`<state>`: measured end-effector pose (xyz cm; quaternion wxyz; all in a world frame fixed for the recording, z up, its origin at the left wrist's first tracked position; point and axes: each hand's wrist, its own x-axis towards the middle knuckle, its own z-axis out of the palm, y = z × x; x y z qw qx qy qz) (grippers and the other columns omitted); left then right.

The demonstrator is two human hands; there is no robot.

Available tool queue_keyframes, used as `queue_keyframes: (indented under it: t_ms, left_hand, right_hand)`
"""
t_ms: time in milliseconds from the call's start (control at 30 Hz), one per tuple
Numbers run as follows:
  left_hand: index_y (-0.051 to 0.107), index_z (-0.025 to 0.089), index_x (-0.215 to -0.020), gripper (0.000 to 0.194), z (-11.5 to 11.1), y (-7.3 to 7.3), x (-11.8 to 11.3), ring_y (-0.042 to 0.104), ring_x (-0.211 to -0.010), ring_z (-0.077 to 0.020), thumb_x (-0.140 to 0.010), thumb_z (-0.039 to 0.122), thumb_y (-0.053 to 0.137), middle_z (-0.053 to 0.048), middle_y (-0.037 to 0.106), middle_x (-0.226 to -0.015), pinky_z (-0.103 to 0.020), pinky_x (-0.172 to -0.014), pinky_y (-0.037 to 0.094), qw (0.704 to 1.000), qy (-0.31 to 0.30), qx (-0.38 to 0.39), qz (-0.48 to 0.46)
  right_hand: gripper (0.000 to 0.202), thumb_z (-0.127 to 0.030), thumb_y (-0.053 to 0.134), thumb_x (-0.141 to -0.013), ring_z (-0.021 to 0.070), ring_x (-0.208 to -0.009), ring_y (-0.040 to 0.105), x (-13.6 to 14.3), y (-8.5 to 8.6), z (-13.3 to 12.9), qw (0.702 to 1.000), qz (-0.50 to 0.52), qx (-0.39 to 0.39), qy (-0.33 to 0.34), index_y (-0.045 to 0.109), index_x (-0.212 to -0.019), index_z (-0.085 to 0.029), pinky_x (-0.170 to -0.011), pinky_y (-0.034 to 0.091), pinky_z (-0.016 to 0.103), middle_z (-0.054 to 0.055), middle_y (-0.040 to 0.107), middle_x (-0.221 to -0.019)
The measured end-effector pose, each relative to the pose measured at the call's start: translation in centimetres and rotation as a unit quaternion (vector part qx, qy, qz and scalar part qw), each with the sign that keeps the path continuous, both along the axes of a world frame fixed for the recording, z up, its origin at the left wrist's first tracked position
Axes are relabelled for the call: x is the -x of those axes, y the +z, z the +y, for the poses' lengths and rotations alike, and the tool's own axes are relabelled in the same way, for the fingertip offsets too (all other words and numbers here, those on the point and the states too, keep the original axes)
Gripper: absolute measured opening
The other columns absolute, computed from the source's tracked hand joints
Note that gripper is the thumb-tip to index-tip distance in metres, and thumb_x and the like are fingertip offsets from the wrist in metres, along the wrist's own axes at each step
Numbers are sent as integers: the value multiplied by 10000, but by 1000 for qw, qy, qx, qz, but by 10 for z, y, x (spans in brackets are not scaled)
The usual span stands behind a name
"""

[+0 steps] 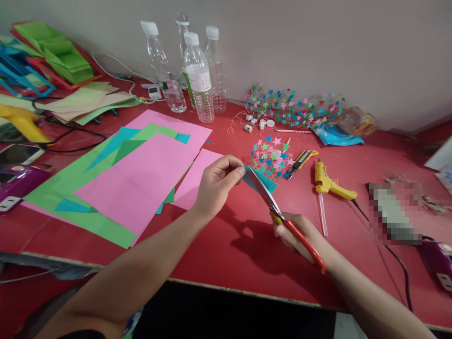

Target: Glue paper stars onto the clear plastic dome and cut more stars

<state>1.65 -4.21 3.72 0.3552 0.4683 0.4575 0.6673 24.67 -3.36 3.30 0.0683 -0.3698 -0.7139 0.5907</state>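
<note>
My left hand (221, 181) pinches the left end of a small piece of teal paper (269, 182) above the red table. My right hand (300, 235) is closed around the handles of red-handled scissors (265, 193). The blades point up and left and lie along the teal paper, with their tips close to my left fingertips. Just behind the paper, a ring of coloured paper stars (270, 153) rests on the table. A yellow and black utility knife (301, 162) lies to the right of the ring.
Pink and green sheets (137, 176) cover the left of the table (226, 263). Plastic bottles (199, 82) stand by the wall, with a star-covered bottle (294, 107) lying to their right. A yellow glue gun (328, 181) with a cord lies right; purple power strips (23, 183) sit at the left and right edges.
</note>
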Motion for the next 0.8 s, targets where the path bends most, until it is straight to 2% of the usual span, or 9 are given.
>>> queue_keyframes:
  t_ms: [367, 800]
  left_hand:
    - [617, 190, -694, 109, 0, 0, 1, 439, -571, -97, -803, 199, 616, 23, 495, -615, -240, -533, 367, 1000, 2, 0, -2]
    - [652, 196, -753, 93, -2, -4, -5, 457, -600, -99, -809, 267, 675, 22, 544, -660, -243, -576, 388, 999, 10, 22, -27]
  right_hand:
    - [503, -681, 488, -874, 55, -407, 297, 0, 0, -1, 1000, -2, 18, -9, 409, -700, -215, -420, 222, 231, -85, 364, -464]
    - [526, -708, 475, -854, 60, -417, 291, 1, -5, -1, 1000, -3, -15, -25, 363, -672, -227, -415, 218, 232, -76, 366, -458]
